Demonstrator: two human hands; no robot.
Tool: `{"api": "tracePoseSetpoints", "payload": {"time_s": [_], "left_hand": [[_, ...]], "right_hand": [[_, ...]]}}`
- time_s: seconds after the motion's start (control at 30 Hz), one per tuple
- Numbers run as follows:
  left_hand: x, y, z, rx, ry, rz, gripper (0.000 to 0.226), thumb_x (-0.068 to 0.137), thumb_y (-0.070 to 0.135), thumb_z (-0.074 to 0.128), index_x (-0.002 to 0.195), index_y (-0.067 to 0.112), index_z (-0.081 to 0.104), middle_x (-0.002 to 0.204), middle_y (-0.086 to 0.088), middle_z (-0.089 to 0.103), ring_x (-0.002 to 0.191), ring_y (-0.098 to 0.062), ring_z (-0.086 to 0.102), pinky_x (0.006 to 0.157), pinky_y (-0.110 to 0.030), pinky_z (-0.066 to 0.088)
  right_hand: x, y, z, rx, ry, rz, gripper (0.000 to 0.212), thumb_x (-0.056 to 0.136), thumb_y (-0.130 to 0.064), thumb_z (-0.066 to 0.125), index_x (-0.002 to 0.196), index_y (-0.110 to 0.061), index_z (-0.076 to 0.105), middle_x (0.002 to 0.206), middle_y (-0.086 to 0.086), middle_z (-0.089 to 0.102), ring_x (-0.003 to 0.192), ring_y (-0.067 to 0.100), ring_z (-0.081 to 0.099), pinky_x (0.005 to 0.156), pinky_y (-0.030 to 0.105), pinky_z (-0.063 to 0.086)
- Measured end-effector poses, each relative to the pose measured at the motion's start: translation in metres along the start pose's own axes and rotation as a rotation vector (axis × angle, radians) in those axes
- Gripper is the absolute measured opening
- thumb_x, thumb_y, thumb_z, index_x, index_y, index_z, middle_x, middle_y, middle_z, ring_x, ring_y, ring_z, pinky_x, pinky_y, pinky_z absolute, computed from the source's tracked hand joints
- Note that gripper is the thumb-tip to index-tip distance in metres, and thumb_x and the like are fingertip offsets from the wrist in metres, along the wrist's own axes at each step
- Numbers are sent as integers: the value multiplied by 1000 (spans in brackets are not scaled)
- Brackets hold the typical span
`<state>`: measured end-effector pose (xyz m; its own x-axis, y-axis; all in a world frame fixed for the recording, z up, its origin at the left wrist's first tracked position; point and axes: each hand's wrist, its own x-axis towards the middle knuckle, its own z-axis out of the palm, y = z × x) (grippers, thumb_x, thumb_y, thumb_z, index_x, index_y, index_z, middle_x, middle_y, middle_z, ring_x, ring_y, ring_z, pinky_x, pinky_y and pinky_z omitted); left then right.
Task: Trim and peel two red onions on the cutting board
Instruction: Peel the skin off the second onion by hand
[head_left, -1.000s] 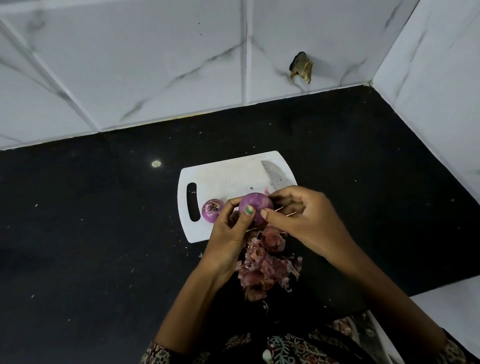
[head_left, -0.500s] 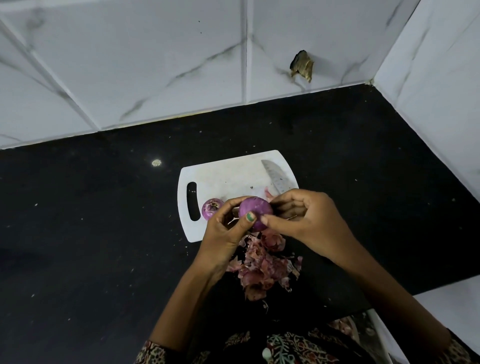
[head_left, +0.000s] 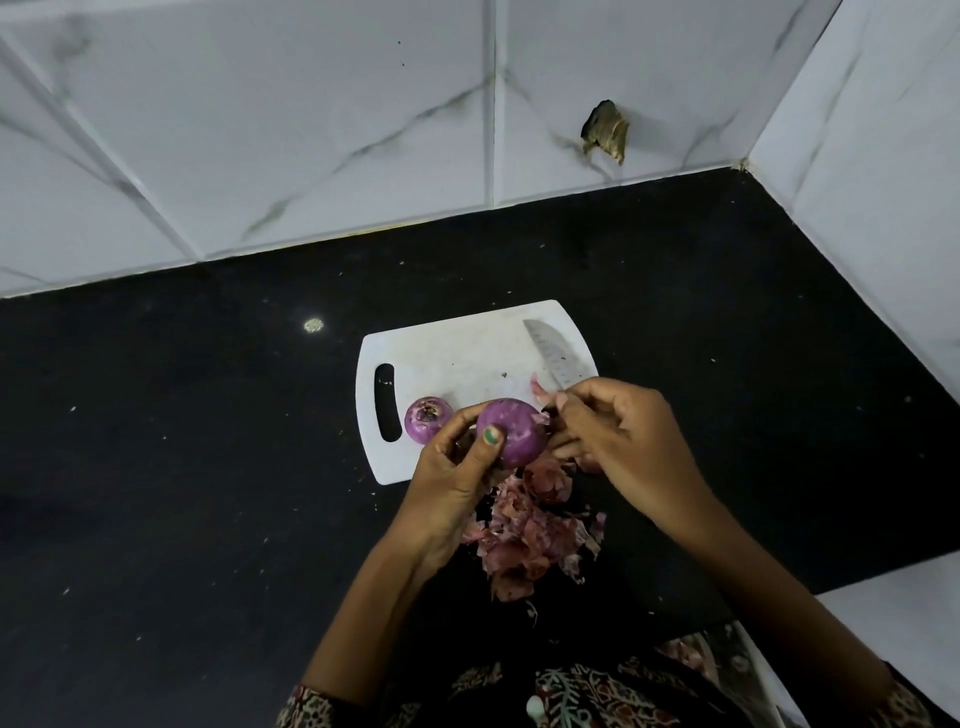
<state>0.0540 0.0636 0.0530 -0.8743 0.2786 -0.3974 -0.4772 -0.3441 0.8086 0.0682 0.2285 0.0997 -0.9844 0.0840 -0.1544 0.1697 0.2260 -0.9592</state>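
1. Centrally, the left hand (head_left: 457, 467) grips a peeled red onion (head_left: 511, 431) above the near edge of the white cutting board (head_left: 457, 348); the thumb, with a green-painted nail, lies across the onion's front.
2. Just beside it, the right hand (head_left: 618, 431) has its fingers curled, and the fingertips (head_left: 558, 410) pinch a small pink scrap of skin (head_left: 540, 389) at the onion's right side.
3. Second onion (head_left: 428, 418): rests on the board near the handle slot (head_left: 385, 402), cut end facing up, apart from both hands.
4. Knife (head_left: 553, 353): its blade lies flat on the board's right portion; the handle is hidden behind the right hand.
5. Pile of onion peels (head_left: 524, 530): heaped on the black countertop (head_left: 156, 467), just nearer than the board, between the forearms.
6. Background: white marbled wall tiles (head_left: 311, 104) with one chipped hole (head_left: 605, 130).
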Motion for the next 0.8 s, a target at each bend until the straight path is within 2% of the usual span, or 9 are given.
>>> {"api": "tracePoseSetpoints", "payload": {"time_s": [0.13, 0.27, 0.37, 0.47, 0.53, 0.57, 0.67, 0.73, 0.8], "left_hand": [[-1, 0, 0, 0, 26, 28, 81, 31, 58, 92, 99, 19, 71, 104, -8, 70, 93, -20, 70, 72, -21, 56], [-2, 2, 1, -105, 24, -49, 99, 26, 59, 92, 109, 14, 65, 97, -3, 74, 84, -13, 72, 65, -19, 56], [-4, 1, 0, -134, 18, -81, 105, 25, 65, 89, 110, 10, 61, 94, -8, 74, 78, -12, 70, 67, -19, 57], [-6, 2, 1, -156, -2, -101, 79, 47, 64, 81, 103, 10, 64, 93, -12, 73, 74, -13, 70, 68, -19, 58], [-7, 2, 1, -149, 6, -106, 61, 61, 53, 66, 103, 9, 63, 91, -11, 73, 74, -13, 69, 69, -20, 57], [-6, 1, 2, -137, 10, -100, 59, 61, 49, 64, 104, 9, 63, 91, -10, 73, 77, -14, 68, 71, -20, 56], [-6, 1, 2, -109, 20, -69, 58, 62, 46, 66, 106, 9, 64, 95, -8, 74, 83, -16, 67, 74, -22, 56], [-6, 1, 3, -109, 31, -63, 54, 65, 44, 63, 106, 8, 64, 94, -8, 74, 80, -14, 69, 72, -21, 57], [-4, 1, 6, -119, 52, -66, 54, 67, 44, 61, 106, 7, 63, 87, -9, 73, 73, -13, 69, 67, -18, 57]], "right_hand": [[-7, -2, 11, -72, 22, -83, 12, 83, -24, 69, 91, -16, 65, 87, -4, 69, 76, 5, 67, 62, 16, 52], [0, 10, 9, -21, 151, -49, 6, 88, -14, 64, 84, -17, 62, 82, 1, 69, 74, 11, 68, 58, 20, 54], [5, 26, 2, -204, 173, 26, 3, 89, -15, 64, 86, -14, 63, 74, 0, 67, 65, 11, 66, 60, 31, 57], [6, 34, -2, -430, 51, 68, 19, 93, -4, 53, 101, -14, 68, 92, -3, 69, 79, 6, 64, 76, 23, 55], [3, 27, -2, -431, -35, 38, 33, 95, 0, 45, 116, -15, 66, 114, -3, 66, 97, 4, 62, 83, 10, 48], [1, 21, -1, -372, -48, 14, 33, 95, -3, 46, 119, -15, 65, 118, -4, 65, 102, 4, 61, 86, 13, 49], [-5, 3, 4, -165, 14, -73, 13, 90, -17, 61, 97, -14, 71, 92, -5, 72, 83, 7, 67, 76, 29, 56], [-7, -5, 7, -110, 50, -127, 2, 85, -14, 67, 86, -15, 69, 80, -4, 70, 74, 8, 67, 68, 27, 57], [-10, -10, 10, -86, 43, -136, 12, 84, -8, 68, 89, -19, 66, 86, -7, 69, 78, 7, 67, 68, 21, 55]]}}
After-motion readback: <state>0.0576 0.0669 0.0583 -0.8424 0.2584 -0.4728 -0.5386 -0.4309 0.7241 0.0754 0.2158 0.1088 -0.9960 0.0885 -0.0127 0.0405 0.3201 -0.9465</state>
